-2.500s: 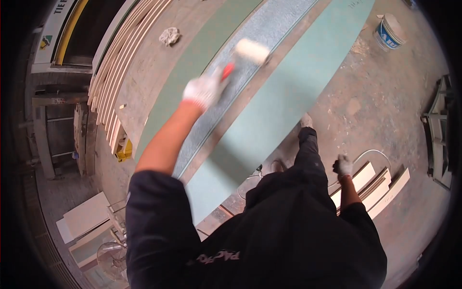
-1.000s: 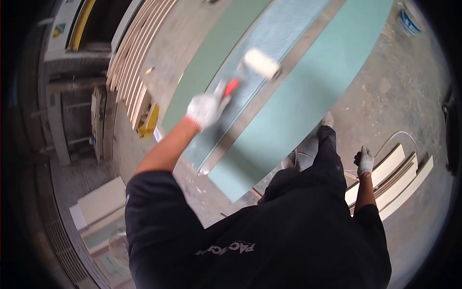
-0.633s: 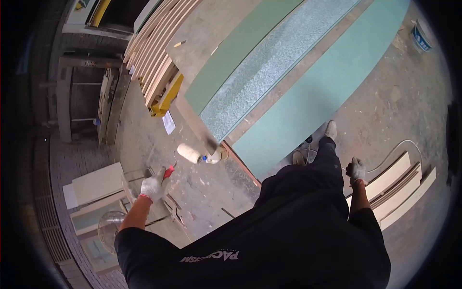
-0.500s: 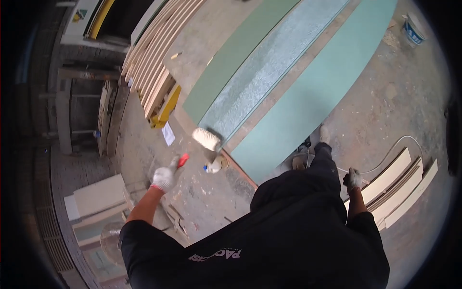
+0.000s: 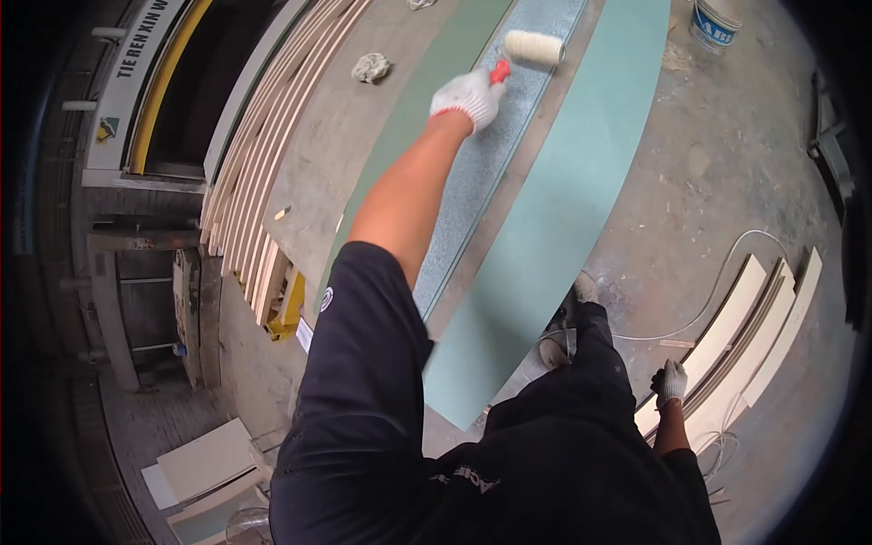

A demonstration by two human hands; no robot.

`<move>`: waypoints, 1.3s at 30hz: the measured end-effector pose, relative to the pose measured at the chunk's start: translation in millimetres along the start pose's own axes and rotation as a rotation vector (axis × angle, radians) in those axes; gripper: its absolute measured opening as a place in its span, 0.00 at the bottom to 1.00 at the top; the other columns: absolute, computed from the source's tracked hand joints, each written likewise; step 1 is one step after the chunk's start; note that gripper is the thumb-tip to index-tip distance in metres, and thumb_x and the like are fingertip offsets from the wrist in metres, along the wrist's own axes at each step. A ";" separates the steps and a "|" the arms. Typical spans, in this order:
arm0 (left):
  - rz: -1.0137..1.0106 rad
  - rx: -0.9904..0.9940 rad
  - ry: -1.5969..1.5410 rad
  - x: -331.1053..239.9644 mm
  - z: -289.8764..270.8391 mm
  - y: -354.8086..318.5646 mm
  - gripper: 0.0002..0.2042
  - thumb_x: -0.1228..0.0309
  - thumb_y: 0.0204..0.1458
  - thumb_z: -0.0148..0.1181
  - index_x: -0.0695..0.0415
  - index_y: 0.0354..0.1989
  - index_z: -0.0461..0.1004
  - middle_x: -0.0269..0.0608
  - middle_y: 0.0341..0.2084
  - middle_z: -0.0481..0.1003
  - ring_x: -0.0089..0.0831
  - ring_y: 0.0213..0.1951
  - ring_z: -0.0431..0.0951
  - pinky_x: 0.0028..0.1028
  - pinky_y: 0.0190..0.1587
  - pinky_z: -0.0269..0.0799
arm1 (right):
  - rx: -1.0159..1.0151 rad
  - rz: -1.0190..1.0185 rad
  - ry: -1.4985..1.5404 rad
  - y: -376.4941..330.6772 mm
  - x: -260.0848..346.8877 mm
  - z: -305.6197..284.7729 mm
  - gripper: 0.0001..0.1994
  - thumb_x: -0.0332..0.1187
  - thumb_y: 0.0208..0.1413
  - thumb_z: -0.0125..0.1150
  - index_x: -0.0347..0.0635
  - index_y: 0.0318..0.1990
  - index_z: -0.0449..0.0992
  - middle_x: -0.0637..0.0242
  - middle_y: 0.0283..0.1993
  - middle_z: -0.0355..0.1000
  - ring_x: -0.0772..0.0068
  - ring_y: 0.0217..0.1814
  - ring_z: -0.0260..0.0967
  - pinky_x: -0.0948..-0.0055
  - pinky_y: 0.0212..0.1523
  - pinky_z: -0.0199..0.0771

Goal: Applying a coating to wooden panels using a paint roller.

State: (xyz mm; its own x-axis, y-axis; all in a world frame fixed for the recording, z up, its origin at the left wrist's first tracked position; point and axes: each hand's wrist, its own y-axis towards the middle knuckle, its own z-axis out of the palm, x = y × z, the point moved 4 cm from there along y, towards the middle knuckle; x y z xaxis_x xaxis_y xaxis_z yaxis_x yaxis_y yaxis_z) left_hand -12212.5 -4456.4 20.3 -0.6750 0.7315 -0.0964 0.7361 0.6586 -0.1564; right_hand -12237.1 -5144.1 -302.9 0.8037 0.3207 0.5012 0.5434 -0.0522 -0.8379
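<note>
My left hand point(image 5: 468, 98), in a white knit glove, is closed round the red handle of a paint roller point(image 5: 534, 47). The roller's fluffy cream sleeve lies over the far part of a long strip with a wet-looking, bluish sheen point(image 5: 490, 163). A darker green board point(image 5: 400, 132) flanks it on the left. On its right, past a gap of bare floor, lies a pale green board point(image 5: 554, 227). My right hand point(image 5: 670, 381), also gloved, hangs low at my right side with its fingers curled; a dark patch shows at its palm, and whether it holds anything is unclear.
Long wooden slats point(image 5: 272, 136) are stacked at the left, with a yellow piece point(image 5: 289, 309) at their near end. Curved pale boards point(image 5: 740, 354) and a thin hose point(image 5: 727, 263) lie at the right. A paint bucket point(image 5: 715, 25) stands far right; a crumpled rag point(image 5: 371, 67) lies far left.
My left hand has swung the roller forward and right, from the strip's near end to its far part. The view has shifted too. My right hand stays low at my side.
</note>
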 end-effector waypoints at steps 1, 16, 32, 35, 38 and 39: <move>-0.027 -0.064 -0.022 1.9 -2.6 4.3 0.21 0.52 0.59 0.47 0.56 0.47 0.74 0.58 0.41 0.78 0.52 0.46 0.78 0.46 0.50 0.72 | 0.011 -0.012 -0.051 3.3 9.3 9.3 0.11 0.43 0.64 0.53 0.46 0.42 0.68 0.71 0.20 0.61 0.74 0.15 0.62 0.73 0.14 0.62; -0.591 0.768 0.296 226.4 11.3 -726.9 0.28 0.52 0.59 0.50 0.47 0.67 0.58 0.57 0.29 0.78 0.52 0.31 0.80 0.49 0.33 0.73 | 0.411 -0.154 -0.218 35.9 25.9 140.4 0.13 0.46 0.63 0.58 0.49 0.42 0.66 0.76 0.18 0.58 0.79 0.15 0.57 0.75 0.14 0.56; -0.328 0.213 0.099 172.5 36.0 -333.9 0.26 0.52 0.61 0.47 0.53 0.63 0.63 0.64 0.39 0.76 0.59 0.43 0.78 0.50 0.46 0.72 | 0.165 -0.065 -0.083 11.7 3.5 22.9 0.09 0.40 0.64 0.52 0.47 0.38 0.66 0.72 0.18 0.58 0.76 0.13 0.57 0.74 0.12 0.57; -0.208 0.130 0.140 159.4 14.9 -169.9 0.20 0.53 0.61 0.46 0.54 0.53 0.68 0.58 0.44 0.77 0.55 0.47 0.78 0.49 0.49 0.73 | 0.057 0.016 0.024 7.5 0.2 -2.0 0.09 0.40 0.64 0.52 0.49 0.34 0.64 0.73 0.17 0.56 0.76 0.12 0.55 0.74 0.11 0.55; -0.167 0.019 0.054 118.3 -8.0 -53.5 0.21 0.52 0.59 0.47 0.53 0.51 0.73 0.57 0.48 0.76 0.52 0.52 0.76 0.44 0.55 0.71 | -0.015 0.046 0.036 4.2 4.3 -9.2 0.09 0.40 0.64 0.52 0.45 0.41 0.67 0.73 0.19 0.59 0.78 0.13 0.57 0.75 0.12 0.57; -0.170 0.020 -0.001 102.3 -10.5 -29.2 0.22 0.52 0.59 0.46 0.53 0.52 0.73 0.57 0.48 0.76 0.52 0.53 0.75 0.43 0.55 0.70 | -0.003 0.030 0.008 8.7 0.4 -11.1 0.10 0.41 0.64 0.52 0.45 0.41 0.67 0.73 0.19 0.59 0.78 0.14 0.57 0.76 0.12 0.57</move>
State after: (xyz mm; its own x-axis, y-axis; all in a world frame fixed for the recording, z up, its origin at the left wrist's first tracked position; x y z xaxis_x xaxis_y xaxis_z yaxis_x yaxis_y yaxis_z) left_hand -12302.5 -4399.0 25.4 -0.7896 0.6099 -0.0678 0.6103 0.7690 -0.1903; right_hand -12229.4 -5154.9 -307.5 0.8215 0.3109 0.4780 0.5199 -0.0642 -0.8518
